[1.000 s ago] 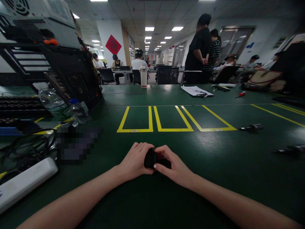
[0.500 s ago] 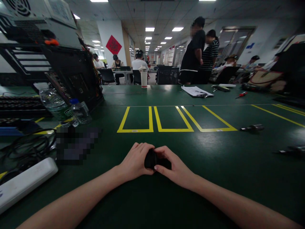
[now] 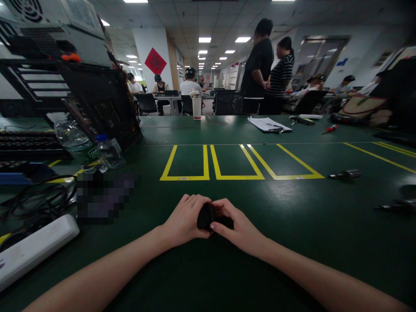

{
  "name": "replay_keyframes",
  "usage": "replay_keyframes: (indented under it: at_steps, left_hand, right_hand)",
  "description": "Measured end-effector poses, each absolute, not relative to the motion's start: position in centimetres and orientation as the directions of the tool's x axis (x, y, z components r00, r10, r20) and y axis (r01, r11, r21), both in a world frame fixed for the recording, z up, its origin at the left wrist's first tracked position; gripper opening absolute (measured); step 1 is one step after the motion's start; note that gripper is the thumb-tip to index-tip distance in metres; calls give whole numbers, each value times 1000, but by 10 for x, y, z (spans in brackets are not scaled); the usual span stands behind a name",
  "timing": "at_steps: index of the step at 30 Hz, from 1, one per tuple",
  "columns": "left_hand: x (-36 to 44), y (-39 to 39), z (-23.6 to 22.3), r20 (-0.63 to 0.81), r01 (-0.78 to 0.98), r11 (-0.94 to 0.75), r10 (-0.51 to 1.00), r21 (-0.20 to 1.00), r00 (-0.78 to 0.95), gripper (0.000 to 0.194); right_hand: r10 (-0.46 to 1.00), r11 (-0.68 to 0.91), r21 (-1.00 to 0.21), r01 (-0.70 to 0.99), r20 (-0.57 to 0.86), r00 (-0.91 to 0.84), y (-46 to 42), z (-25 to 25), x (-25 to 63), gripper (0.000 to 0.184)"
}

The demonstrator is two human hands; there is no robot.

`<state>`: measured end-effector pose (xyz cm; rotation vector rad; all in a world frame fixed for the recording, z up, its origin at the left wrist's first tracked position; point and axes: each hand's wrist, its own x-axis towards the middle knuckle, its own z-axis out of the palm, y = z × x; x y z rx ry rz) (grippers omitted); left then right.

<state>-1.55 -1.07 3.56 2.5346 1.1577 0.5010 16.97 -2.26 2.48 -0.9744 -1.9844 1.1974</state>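
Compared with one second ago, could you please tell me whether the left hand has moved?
No, not visibly: the left hand keeps its place short of the yellow tape outline ahead.

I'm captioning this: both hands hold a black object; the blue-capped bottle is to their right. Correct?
No: in the head view, the blue-capped bottle is to their left. The left hand and right hand do hold a black object.

Small black part point(image 3: 204, 217), partly hidden, pinched between both hands' fingers point(image 3: 222, 230). Well back from far edge of counter point(image 3: 318, 216). Contact below unclear.
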Motion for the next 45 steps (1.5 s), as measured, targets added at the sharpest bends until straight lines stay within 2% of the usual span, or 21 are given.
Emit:
replay_keyframes:
  at_steps: [3, 6, 8, 14, 18, 21, 23, 27, 31, 34, 36, 38, 42, 45]
  left_hand:
    - [-15, -9, 31, 197, 666, -633, 767, 395, 611, 56]
    - [-15, -8, 29, 220, 663, -641, 763, 388, 609, 55]
    - [-15, -8, 30, 211, 657, -641, 760, 396, 614, 52]
    - [-16, -10, 36, 182, 659, -629, 765, 412, 617, 52]
    - [-16, -11, 37, 187, 656, -634, 762, 411, 620, 55]
    - [-16, -11, 37, 189, 655, -637, 760, 406, 622, 54]
    - [-16, -11, 37, 191, 657, -637, 761, 403, 620, 53]
    - [-16, -11, 36, 191, 655, -635, 762, 409, 619, 52]
    - [-16, -11, 37, 187, 655, -634, 762, 412, 620, 55]
    - [-15, -11, 39, 190, 657, -637, 761, 404, 621, 56]
    - [-15, -11, 39, 191, 655, -640, 758, 402, 623, 53]
    - [-15, -11, 38, 192, 650, -641, 756, 408, 625, 51]
    - [-17, -9, 30, 219, 638, -638, 760, 430, 612, 54]
    - [-17, -7, 23, 241, 638, -640, 761, 428, 602, 57]
  right_hand:
    - [816, 395, -881, 261, 207, -539, -23, 23, 171, 32]
    - [827, 420, -863, 282, 235, -511, -22, 20, 171, 26]
    - [839, 394, -877, 277, 220, -497, -21, 20, 171, 22]
    - [850, 298, -910, 290, 114, -515, -22, 23, 169, 29]
    - [810, 410, -866, 286, 201, -551, -25, 25, 172, 32]
    - [808, 473, -820, 323, 257, -531, -25, 23, 173, 25]
    - [830, 449, -831, 328, 251, -499, -25, 22, 171, 24]
    - [865, 358, -878, 317, 184, -467, -23, 20, 169, 36]
    - [828, 377, -879, 292, 178, -531, -23, 19, 171, 32]
    - [809, 443, -851, 283, 244, -534, -24, 20, 172, 31]
    - [814, 469, -834, 292, 279, -510, -24, 21, 172, 23]
    - [837, 437, -850, 294, 264, -479, -24, 22, 170, 20]
    - [874, 303, -912, 276, 150, -463, -24, 24, 167, 36]
    - [856, 303, -912, 278, 132, -500, -24, 24, 168, 34]
